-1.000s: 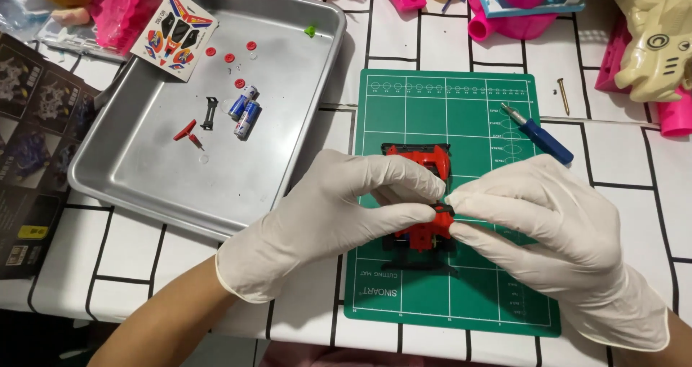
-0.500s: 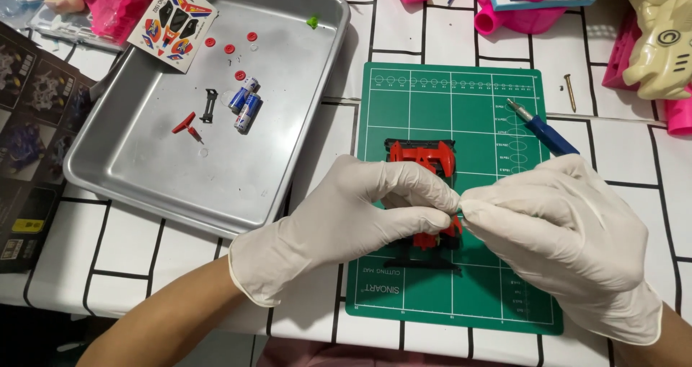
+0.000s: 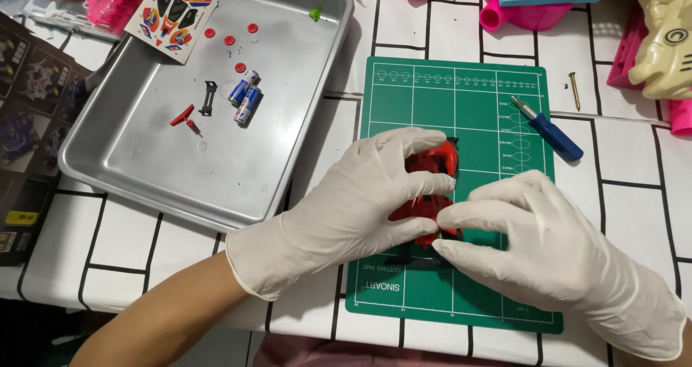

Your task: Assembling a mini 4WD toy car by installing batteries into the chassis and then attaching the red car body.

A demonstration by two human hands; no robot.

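Now both gloved hands close on the red toy car: left hand covers its side, right hand pinches its near end.

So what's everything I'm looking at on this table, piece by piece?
toy car: one, red and black, on the mat, held between both hands
cutting mat: one, green, on the tiled tabletop
craft knife: one, blue handle, on the mat's right edge
screw: one, brass-coloured, right of the mat
metal tray: one, silver, left of the mat
batteries: two, blue and silver, in the tray
small discs: about four, red, in the tray
sticker sheet: one, multicoloured, on the tray's far rim
plastic toys: several, pink and cream, along the far edge
left hand: white glove, fingers over the car
right hand: white glove, fingertips at the car's near end
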